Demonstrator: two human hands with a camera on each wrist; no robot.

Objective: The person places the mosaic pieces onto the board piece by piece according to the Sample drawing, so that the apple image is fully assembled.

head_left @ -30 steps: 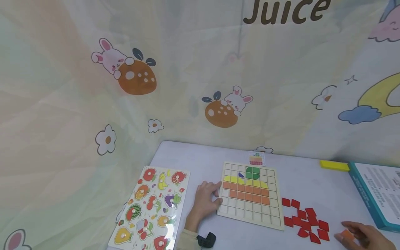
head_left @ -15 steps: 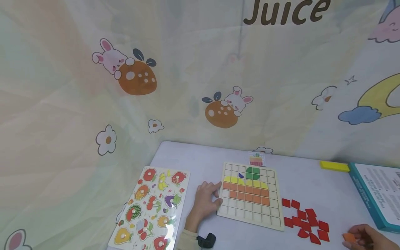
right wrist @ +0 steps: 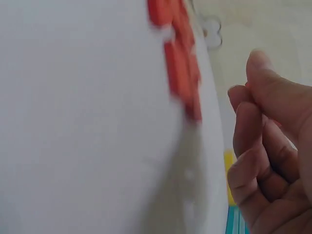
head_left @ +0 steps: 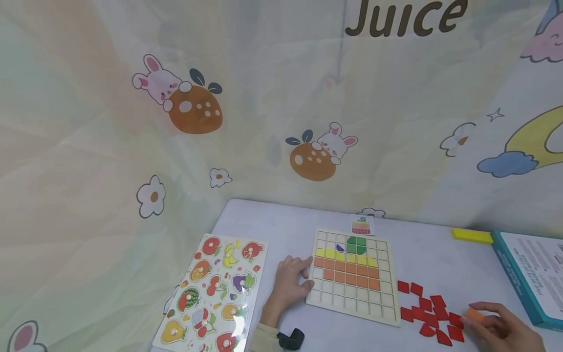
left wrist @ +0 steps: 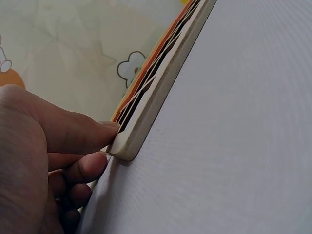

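A pale wooden grid board (head_left: 327, 296) lies on the table, with orange, yellow, green and blue tiles in some of its cells. My left hand (head_left: 288, 281) holds the board's left edge with thumb and index finger, the other fingers bent. In the left wrist view, the thumb (left wrist: 80, 129) lies at the board's corner. At the right, my right hand (head_left: 506, 325) pinches an orange tile (head_left: 474, 314) between thumb and fingers, beside loose red tiles (head_left: 431, 320). In the right wrist view that hand (right wrist: 273, 146) mostly hides the tile.
A small picture card (head_left: 362, 225) lies behind the board. On the left is a fruit-picture board (head_left: 235, 315). A yellow bar (head_left: 472, 236) and a teal-edged box (head_left: 512, 278) stand at the right. A black object (head_left: 291, 338) is near my left wrist.
My right hand has lifted the orange tile and moved it leftward, up to the red tiles. The left hand stays at the board's edge.
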